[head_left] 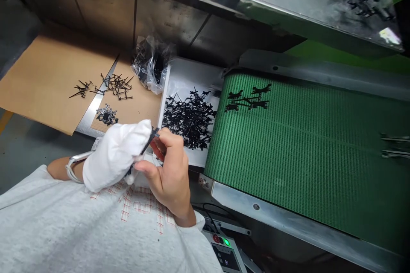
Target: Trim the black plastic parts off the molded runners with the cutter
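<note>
My left hand (115, 156) wears a thick white glove and my right hand (168, 166) is bare. Between them they grip a thin black moulded plastic part (149, 144), whose lower end is hidden by the glove. Just beyond my hands, a heap of similar black plastic parts (189, 118) lies on a white tray (192, 72) lined with clear plastic. Smaller groups of black parts (117, 86) lie on a cardboard sheet (45, 81) to the left.
A green conveyor belt (288, 145) with steel side rails runs to the right, carrying several black parts (247, 98). A clear bag of black parts (151, 66) sits behind the tray. A control panel (222, 249) with red and green buttons is at lower right. A steel hood (256, 0) overhangs the far side.
</note>
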`<state>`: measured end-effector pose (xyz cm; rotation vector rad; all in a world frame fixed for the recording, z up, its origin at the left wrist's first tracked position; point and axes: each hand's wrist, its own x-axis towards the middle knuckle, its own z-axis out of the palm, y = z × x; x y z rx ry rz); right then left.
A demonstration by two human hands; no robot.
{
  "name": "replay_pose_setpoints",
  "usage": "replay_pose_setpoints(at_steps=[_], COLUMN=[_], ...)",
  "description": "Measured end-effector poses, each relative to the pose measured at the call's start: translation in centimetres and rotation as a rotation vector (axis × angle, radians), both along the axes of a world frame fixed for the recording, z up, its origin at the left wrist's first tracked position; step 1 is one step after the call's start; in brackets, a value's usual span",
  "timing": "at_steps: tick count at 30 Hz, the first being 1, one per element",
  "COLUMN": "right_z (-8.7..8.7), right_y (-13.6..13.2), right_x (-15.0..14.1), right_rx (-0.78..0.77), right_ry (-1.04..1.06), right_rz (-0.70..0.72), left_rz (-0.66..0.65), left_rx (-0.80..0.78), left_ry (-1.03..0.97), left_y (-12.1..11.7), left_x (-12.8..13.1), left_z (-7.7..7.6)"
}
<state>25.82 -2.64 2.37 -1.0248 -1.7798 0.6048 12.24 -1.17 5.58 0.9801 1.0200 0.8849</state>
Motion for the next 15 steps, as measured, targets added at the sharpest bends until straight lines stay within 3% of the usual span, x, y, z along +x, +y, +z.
replay_pose_setpoints(at_steps=[11,15], right_z=[0.57,0.47], right_y=[0.23,0.32], right_x=[-0.05,-0.04], right_rx=[0.044,0.066], right_ry=[-0.077,-0.103], right_rz=[-0.036,-0.047], left_rz=[-0.079,-0.067], left_rx=[0.080,0.230], left_ry=[0.082,0.161], left_y=[0.28,0.22], left_x=[0.31,0.21], left_z=[0.71,0.68])
